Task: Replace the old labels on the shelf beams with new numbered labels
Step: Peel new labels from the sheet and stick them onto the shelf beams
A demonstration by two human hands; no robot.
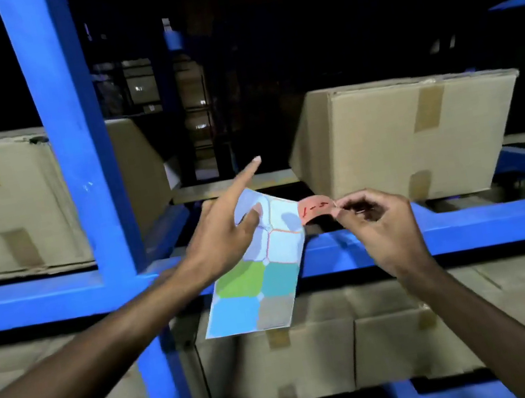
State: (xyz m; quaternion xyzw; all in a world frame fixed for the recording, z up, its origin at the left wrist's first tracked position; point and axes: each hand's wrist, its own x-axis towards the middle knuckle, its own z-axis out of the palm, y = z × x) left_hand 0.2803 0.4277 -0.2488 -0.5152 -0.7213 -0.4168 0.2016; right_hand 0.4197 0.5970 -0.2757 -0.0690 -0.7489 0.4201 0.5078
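Observation:
My left hand (221, 230) holds a label sheet (259, 269) by its upper part, thumb pressed on it and index finger stretched out. The sheet carries green, teal, blue and grey labels low down; its upper cells are bare backing. My right hand (380, 224) pinches a red label (314, 208) with handwritten digits, one end still touching the sheet's top right corner. Both hands hover in front of the blue shelf beam (484, 226) that runs across the view. I cannot see an old label on the beam.
A blue upright post (78, 142) stands left of my hands. Cardboard boxes rest on the upper level at left (8, 206) and right (400, 141), with a dark gap between them. More boxes (281, 362) fill the level below the beam.

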